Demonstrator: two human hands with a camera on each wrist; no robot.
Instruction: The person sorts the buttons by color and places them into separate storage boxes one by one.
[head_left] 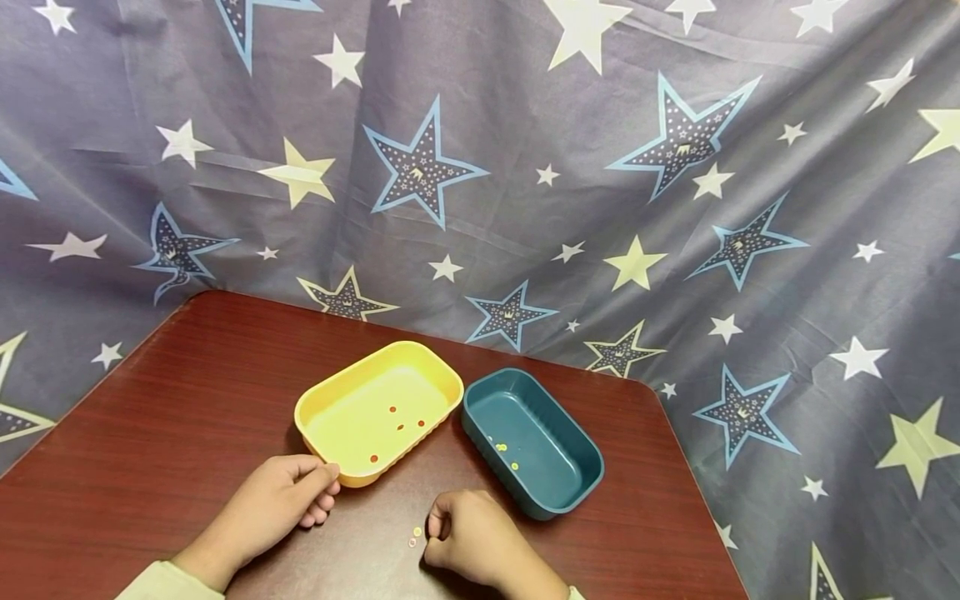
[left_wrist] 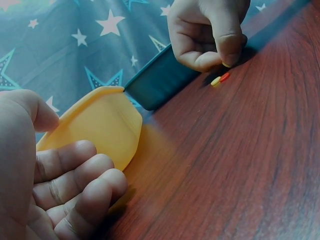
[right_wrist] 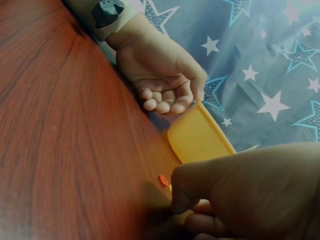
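My left hand (head_left: pixel 281 504) is at the near corner of a yellow plastic bin (head_left: pixel 305 390), its thumb and index finger pinching the rim while the other fingers curl outside the wall. A few small red discs (head_left: pixel 373 458) lie inside this bin. My right hand (head_left: pixel 476 533) is low over the table with thumb and index finger together; a yellow sliver, seemingly a small yellow disc (left_wrist: pixel 227 65), shows at the thumb tip in the left wrist view. Beside it on the table lie another yellow disc (left_wrist: pixel 215 81) and a red disc (left_wrist: pixel 225 76), close together.
A dark teal bin (head_left: pixel 558 417) stands right of the yellow one, their near edges almost touching, with a few small yellow discs (head_left: pixel 514 466) inside. Both are on a reddish-brown wooden table (head_left: pixel 187 400). A grey star-patterned cloth (head_left: pixel 525 225) hangs behind the table.
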